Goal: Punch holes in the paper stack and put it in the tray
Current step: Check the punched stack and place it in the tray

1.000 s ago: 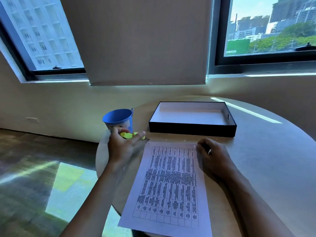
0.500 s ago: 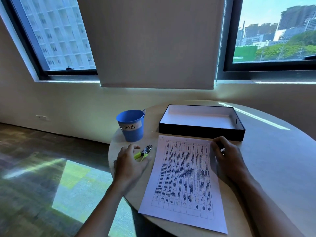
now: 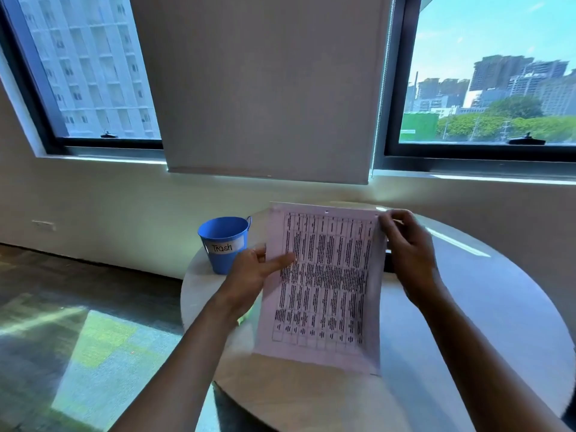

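Above table [image 3: 467, 307], paper stack [image 3: 324, 285] now lifted

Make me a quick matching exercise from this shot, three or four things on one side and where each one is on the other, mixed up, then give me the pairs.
Things:
1. paper stack
2. blue bucket
3. left hand
4. right hand

Places:
A. stands on the table's left edge
B. grips the stack's right edge near the top
C. held up between both hands
D. grips the stack's left edge

Pairs: 1-C, 2-A, 3-D, 4-B
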